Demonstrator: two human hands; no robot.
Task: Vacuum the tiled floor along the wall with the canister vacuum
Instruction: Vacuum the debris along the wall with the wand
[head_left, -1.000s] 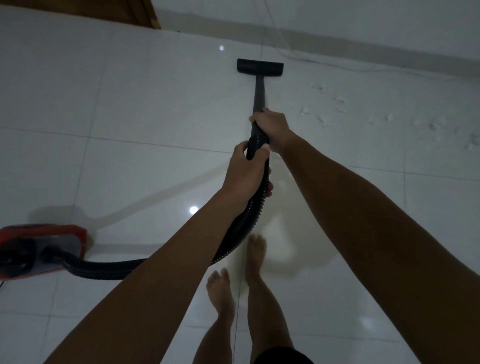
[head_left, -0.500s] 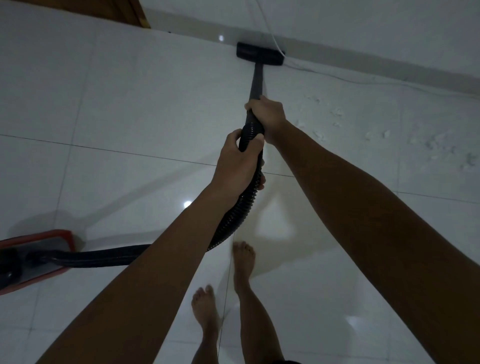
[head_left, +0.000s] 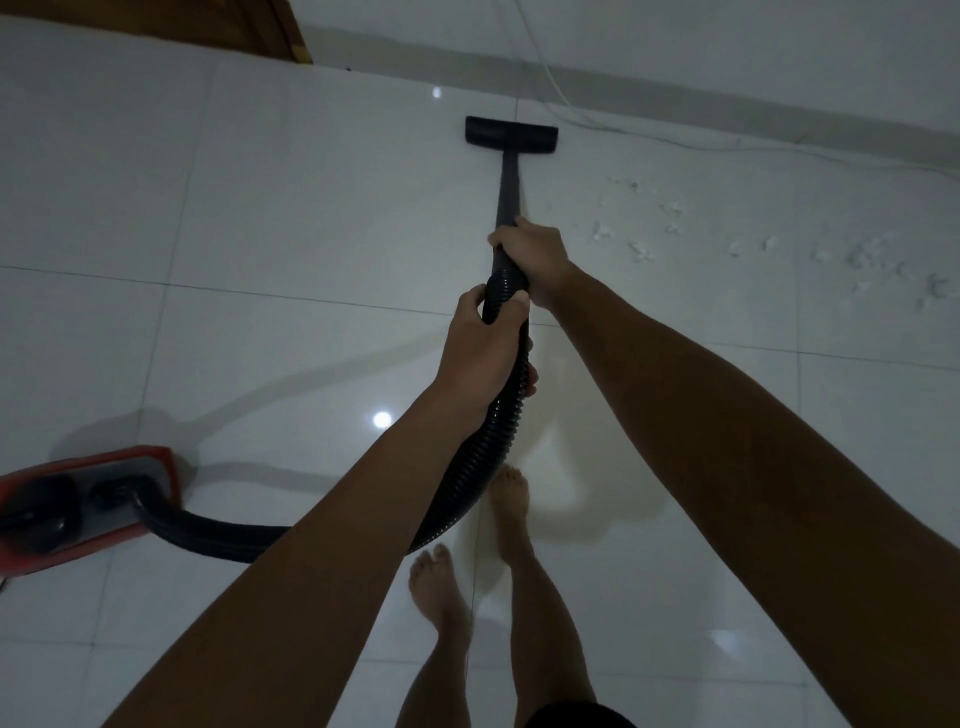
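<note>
The black floor nozzle (head_left: 511, 136) lies flat on the white tiled floor (head_left: 291, 218), a short way off the grey skirting of the wall (head_left: 727, 98). Its black wand (head_left: 508, 187) runs back to my hands. My right hand (head_left: 535, 254) grips the wand's lower end. Just behind it, my left hand (head_left: 483, 348) grips the ribbed black hose (head_left: 483, 457). The hose curves left to the red canister (head_left: 78, 504) at the left edge.
White crumbs of debris (head_left: 779, 249) are scattered on the tiles right of the nozzle. A thin white cable (head_left: 675, 143) trails along the skirting. A wooden door frame (head_left: 280, 31) stands at the top left. My bare feet (head_left: 467, 545) are below the hands.
The nozzle was pushed up to the skirting half a second ago and has now been drawn back from the wall. The canister shows more at the left.
</note>
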